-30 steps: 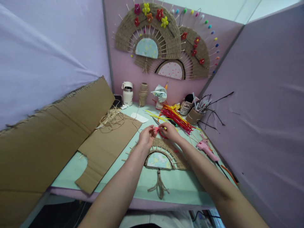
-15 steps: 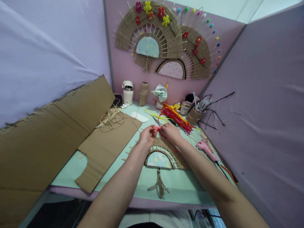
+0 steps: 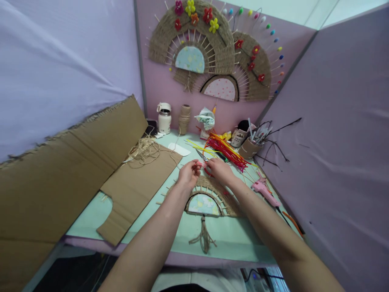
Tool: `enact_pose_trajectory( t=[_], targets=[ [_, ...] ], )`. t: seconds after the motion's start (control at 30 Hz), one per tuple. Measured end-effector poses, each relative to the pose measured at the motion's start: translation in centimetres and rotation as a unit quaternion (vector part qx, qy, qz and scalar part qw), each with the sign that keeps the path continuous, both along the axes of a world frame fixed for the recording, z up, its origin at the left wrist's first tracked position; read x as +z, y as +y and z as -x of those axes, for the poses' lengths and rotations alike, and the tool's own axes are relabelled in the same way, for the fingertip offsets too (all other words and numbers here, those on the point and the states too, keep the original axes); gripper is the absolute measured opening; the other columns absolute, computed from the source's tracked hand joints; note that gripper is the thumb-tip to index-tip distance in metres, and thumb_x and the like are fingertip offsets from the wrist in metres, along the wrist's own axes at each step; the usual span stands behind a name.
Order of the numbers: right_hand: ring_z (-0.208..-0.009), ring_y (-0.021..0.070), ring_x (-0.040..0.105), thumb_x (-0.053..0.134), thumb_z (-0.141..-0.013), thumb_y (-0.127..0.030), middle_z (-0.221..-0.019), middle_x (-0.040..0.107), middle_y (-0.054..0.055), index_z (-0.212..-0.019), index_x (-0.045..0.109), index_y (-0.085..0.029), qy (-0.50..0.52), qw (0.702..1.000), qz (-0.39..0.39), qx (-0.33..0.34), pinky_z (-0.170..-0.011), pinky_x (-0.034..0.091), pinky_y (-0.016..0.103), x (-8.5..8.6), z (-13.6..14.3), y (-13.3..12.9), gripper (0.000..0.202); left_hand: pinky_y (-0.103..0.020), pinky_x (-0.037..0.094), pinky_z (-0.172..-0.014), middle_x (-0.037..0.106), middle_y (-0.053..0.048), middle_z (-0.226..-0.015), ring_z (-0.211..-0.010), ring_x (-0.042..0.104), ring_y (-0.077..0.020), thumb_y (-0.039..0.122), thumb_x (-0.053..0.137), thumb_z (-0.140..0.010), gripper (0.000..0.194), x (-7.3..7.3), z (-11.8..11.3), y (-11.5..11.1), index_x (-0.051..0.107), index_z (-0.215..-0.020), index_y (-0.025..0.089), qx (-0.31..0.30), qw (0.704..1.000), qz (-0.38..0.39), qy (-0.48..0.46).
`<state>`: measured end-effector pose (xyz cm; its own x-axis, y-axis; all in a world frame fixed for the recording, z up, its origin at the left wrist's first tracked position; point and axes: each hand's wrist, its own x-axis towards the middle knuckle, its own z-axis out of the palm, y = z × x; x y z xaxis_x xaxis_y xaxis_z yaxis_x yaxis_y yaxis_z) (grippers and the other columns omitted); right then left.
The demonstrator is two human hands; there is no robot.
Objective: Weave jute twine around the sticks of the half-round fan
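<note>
Above the woven twine fan, my left hand (image 3: 189,173) and my right hand (image 3: 221,169) meet, fingers closed. They pinch a small red pipe cleaner piece (image 3: 199,164) between them; its exact shape is too small to make out. Scissors (image 3: 201,155) with red handles lie just beyond, partly hidden by my right hand; I cannot tell whether it touches them. Below my hands, the half-round fan (image 3: 203,204) lies flat, with a floral centre, stick ends and a twine tassel (image 3: 203,239). My right forearm covers part of its right side.
Pipe cleaners (image 3: 227,152) are heaped behind my right hand. A pink glue gun (image 3: 265,192) lies at the right, near twigs and a brush holder (image 3: 249,147). Cardboard (image 3: 139,182) with loose twine (image 3: 144,151) is at left. A bottle (image 3: 164,119) and twine spool (image 3: 184,119) stand behind.
My fingers have shifted slightly around the red piece, and less of it shows now. The view has moved a little; the things on the table have stayed put.
</note>
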<state>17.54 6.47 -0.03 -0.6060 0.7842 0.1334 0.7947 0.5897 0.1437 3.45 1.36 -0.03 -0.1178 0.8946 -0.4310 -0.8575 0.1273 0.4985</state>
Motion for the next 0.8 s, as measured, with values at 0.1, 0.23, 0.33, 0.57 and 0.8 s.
enact_pose_trajectory(
  t=[0.1, 0.23, 0.33, 0.57, 0.8],
  targets=[
    [-0.092, 0.0214, 0.055, 0.045, -0.091, -0.023, -0.099, 0.065, 0.01, -0.096, 0.063, -0.017, 0.036, 0.999, -0.01, -0.017, -0.07, 0.037, 0.027, 0.2, -0.1, 0.0, 0.02, -0.012, 0.038, -0.045, 0.057, -0.003, -0.061, -0.049, 0.05, -0.0045, 0.001, 0.049, -0.074, 0.014, -0.2, 0.0, 0.1, 0.059, -0.075, 0.011, 0.003, 1.0, -0.005, -0.006],
    [-0.094, 0.0218, 0.057, 0.045, -0.087, -0.013, -0.099, 0.066, 0.01, -0.096, 0.062, -0.015, 0.112, 0.993, -0.018, -0.031, -0.074, 0.04, 0.027, 0.9, -0.6, 0.0, 0.02, -0.013, 0.041, -0.048, 0.057, -0.005, -0.064, -0.053, 0.052, -0.0061, -0.006, 0.043, -0.065, 0.025, -0.5, 0.0, 0.3, 0.059, -0.074, 0.01, -0.009, 1.0, -0.02, -0.021],
    [-0.09, 0.0206, 0.059, 0.044, -0.085, -0.011, -0.095, 0.067, 0.009, -0.093, 0.062, -0.016, 0.227, 0.974, -0.011, -0.015, -0.076, 0.043, 0.028, 1.5, -1.1, -0.8, 0.02, -0.014, 0.042, -0.049, 0.058, -0.007, -0.066, -0.056, 0.053, -0.0074, -0.007, 0.039, -0.058, 0.03, -0.4, -0.1, 0.3, 0.06, -0.074, 0.009, -0.036, 0.998, -0.041, -0.038],
    [-0.077, 0.0165, 0.062, 0.046, -0.085, -0.017, -0.084, 0.068, 0.004, -0.088, 0.062, -0.018, 0.464, 0.885, 0.018, 0.025, -0.072, 0.047, 0.028, 2.3, -1.2, -4.9, 0.016, -0.016, 0.025, -0.035, 0.037, 0.003, -0.049, -0.037, 0.03, -0.004, 0.004, 0.044, -0.071, 0.017, 0.4, -0.7, -0.6, 0.052, -0.059, 0.012, -0.111, 0.986, -0.103, -0.072],
    [-0.078, 0.0163, 0.063, 0.046, -0.087, -0.018, -0.086, 0.067, 0.004, -0.091, 0.063, -0.019, 0.539, 0.842, 0.01, 0.036, -0.071, 0.049, 0.03, 1.2, -0.7, -6.3, 0.017, -0.016, 0.045, -0.048, 0.051, 0.001, -0.054, -0.046, 0.05, -0.0057, 0.02, 0.044, -0.091, 0.024, 0.4, -1.0, -1.0, 0.063, -0.097, 0.007, -0.143, 0.966, -0.157, -0.151]
  ],
)
